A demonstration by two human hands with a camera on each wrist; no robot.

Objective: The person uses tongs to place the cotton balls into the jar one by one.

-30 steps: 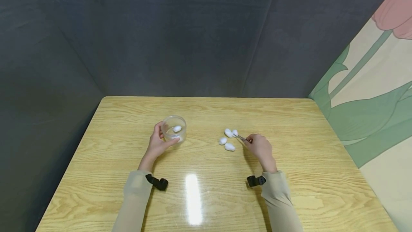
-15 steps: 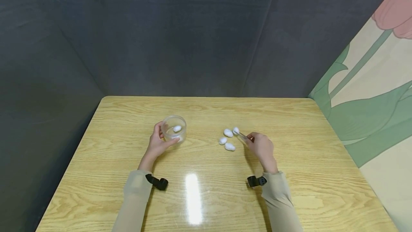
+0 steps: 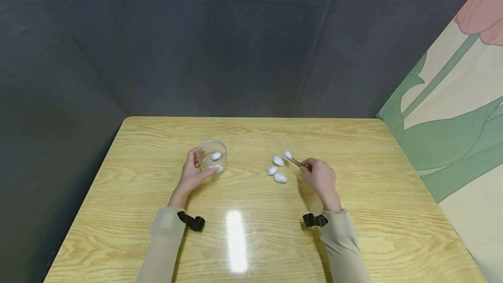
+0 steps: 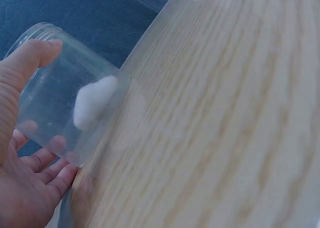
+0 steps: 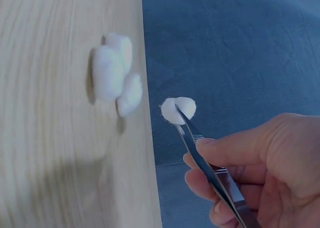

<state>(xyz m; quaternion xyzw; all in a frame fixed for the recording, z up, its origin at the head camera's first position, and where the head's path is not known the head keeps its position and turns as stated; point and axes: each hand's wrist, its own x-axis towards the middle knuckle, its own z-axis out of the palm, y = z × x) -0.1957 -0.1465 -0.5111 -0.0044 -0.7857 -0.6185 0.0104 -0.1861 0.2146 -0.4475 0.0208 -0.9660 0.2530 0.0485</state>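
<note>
My left hand [image 3: 193, 177] holds a clear plastic jar [image 4: 65, 98] upright on the table, thumb on the near side and fingers round the far side. A white cotton ball [image 4: 94, 102] lies inside the jar, at its bottom. My right hand [image 3: 320, 179] grips metal tweezers [image 5: 207, 168] between thumb and fingers. Their tips pinch another cotton ball [image 5: 178, 110], which is raised off the table in the right wrist view. Three loose cotton balls [image 3: 280, 177] lie grouped on the table just left of the tweezers.
The wooden table [image 3: 251, 200] ends at a dark curtain [image 3: 220, 47] behind it. A flower-patterned panel [image 3: 452, 121] stands along the right side. Each wrist wears a small black camera [image 3: 191, 221] on a strap.
The tweezers have closed on the cotton ball and lifted it away from the others, slightly up and back. My left hand and the jar have stayed in place.
</note>
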